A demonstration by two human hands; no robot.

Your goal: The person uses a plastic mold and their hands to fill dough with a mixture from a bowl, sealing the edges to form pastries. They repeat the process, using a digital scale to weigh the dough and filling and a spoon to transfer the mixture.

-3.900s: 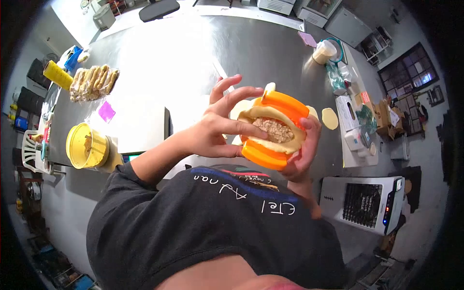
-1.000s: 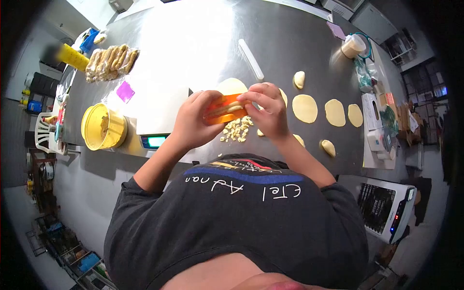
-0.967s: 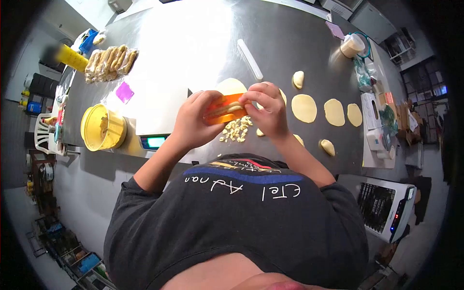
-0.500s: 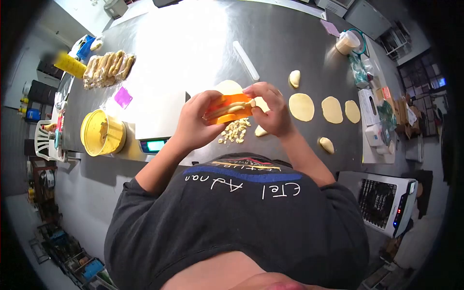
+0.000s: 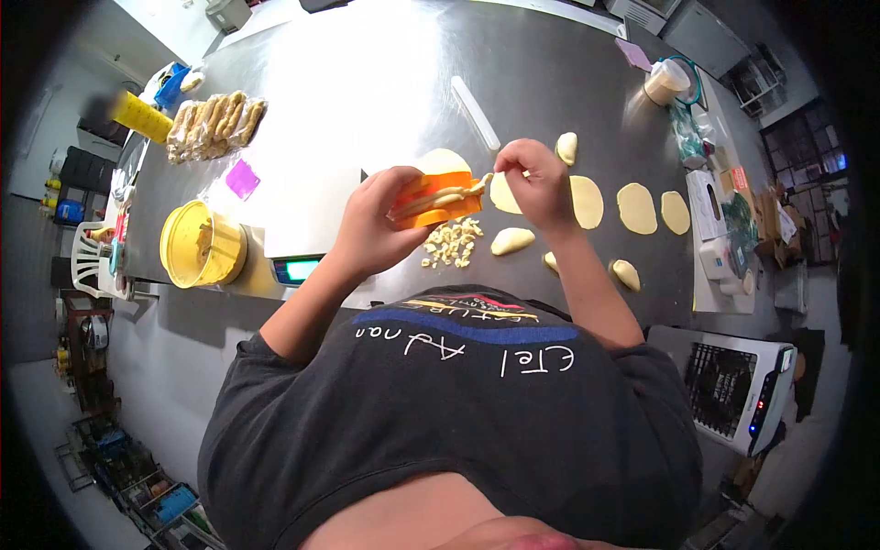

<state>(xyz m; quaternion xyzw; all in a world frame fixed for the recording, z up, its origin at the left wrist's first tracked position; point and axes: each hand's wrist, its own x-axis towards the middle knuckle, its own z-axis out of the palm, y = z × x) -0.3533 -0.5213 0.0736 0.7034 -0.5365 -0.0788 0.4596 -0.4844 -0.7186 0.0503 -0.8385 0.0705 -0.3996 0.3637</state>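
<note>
The left hand (image 5: pixel 374 220) is keeping a firm grip on the orange mould (image 5: pixel 444 182), fingers and thumb wrapping its left end and pressing its two halves together above the surface (image 5: pixel 568 87). The right hand (image 5: pixel 543 183), which was pinching at the mould's right end half a second ago, is now standing off to its right. A dough strip (image 5: pixel 447 196) is running along the mould's seam and sticking out of that end towards the right fingertips, so the surplus edge is apparently coming loose. The right grip is curling nearly closed; whether it is holding the strip's tip, I cannot tell.

Counting around the one mould: five flat dough discs (image 5: pixel 636 208) are showing, one just beyond it and four stretching away to its right, some partly covered. Four folded dough pieces (image 5: pixel 512 241) are lying to its right, one partly behind the forearm. Dough scraps (image 5: pixel 451 244), too many to count, are sitting just on its near side. One white rod (image 5: pixel 475 112) is lying beyond it; one scale (image 5: pixel 312 215) and one yellow tub (image 5: pixel 174 243) are standing to its left.
</note>
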